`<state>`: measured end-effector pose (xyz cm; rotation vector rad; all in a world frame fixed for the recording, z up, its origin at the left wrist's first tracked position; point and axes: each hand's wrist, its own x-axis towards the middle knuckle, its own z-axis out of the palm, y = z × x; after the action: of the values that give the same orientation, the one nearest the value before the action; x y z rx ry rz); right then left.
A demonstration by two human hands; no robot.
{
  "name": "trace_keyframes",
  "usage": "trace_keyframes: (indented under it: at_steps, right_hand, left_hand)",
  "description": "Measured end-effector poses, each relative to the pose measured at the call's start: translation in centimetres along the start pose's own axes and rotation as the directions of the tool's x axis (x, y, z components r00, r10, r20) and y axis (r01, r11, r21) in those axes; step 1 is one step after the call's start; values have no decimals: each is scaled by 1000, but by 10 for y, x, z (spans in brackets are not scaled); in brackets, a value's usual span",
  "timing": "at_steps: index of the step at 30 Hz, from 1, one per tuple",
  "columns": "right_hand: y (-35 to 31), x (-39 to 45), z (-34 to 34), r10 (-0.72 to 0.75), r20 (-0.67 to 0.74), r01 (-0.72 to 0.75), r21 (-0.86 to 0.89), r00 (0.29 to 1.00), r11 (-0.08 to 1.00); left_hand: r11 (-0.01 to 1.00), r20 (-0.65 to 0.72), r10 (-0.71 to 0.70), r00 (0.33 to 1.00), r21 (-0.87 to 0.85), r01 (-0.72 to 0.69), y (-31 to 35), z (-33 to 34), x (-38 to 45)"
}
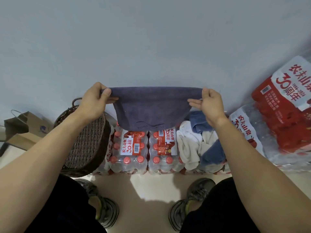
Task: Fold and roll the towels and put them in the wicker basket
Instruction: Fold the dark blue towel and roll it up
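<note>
The dark towel (152, 110) reads faintly, perhaps "YOGA". Just below it, the water-bottle packs (144, 148) carry labels reading "农夫山泉" and "30周年".

Looks like a storeroom corner or plain back room: bare grey wall (151, 39) at twelve o'clock, pale tiled floor (151, 190) at six, shrink-wrapped packs of bottled water (131, 148) stacked dead centre, brown paper bags (25, 126) at nine.
</note>
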<state>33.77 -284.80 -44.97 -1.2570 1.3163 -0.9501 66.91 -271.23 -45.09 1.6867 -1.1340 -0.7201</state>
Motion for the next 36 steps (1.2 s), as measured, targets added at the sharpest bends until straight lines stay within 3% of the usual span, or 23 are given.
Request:
trace_keyframes:
  at_steps: [3, 5, 9, 12, 14, 17, 19, 22, 24, 26, 32, 36]
  right_hand:
    - [5, -1, -5, -68, 9, 69, -72, 998, 995]
    - [12, -6, -11, -103, 52, 109, -134, 993, 985]
    - [53, -26, -21, -3, 157, 27, -154, 988, 988]
    - [82, -45, -28, 137, 278, -75, -222, 951, 972]
    - [93, -56, -29, 309, 358, -204, -302, 881, 931]
    - [104, -74, -29, 593, 441, -336, -532, 673, 777]
    - [110, -82, -28, 708, 452, -339, -653, 543, 677]
    - [114, -86, -25, 766, 430, -238, -776, 478, 584]
    - [118, -83, -20, 770, 426, -243, -777, 475, 580]
    - [121, -77, -15, 756, 418, -241, -773, 504, 587]
    - [133, -42, -1, 568, 358, -91, -784, 741, 614]
    - [132, -12, 5, 450, 329, -55, -755, 831, 654]
  left_hand:
    - [971, 39, 90, 995, 220, -97, -5, -9, -6]
    - [955, 88, 110, 990, 266, -130, -10, -16, -16]
    - [946, 277, 34, 960, 300, -120, -29, -20, -48]
    - [907, 434, -129, 892, 414, -70, -47, -16, -67]
    - [860, 521, -258, 814, 507, -52, -56, -10, -76]
    - [777, 606, -406, 684, 623, -91, -66, -1, -88]
    - [715, 601, -526, 602, 696, -70, -72, 2, -92]
    - [678, 552, -664, 504, 729, 95, -77, 3, -92]
    - [672, 536, -670, 513, 732, 113, -76, 6, -90]
    - [664, 508, -633, 584, 745, 72, -75, 10, -84]
    - [636, 388, -536, 750, 770, 56, -74, 28, -46]
    - [539, 329, -532, 780, 842, 13, -72, 37, -15]
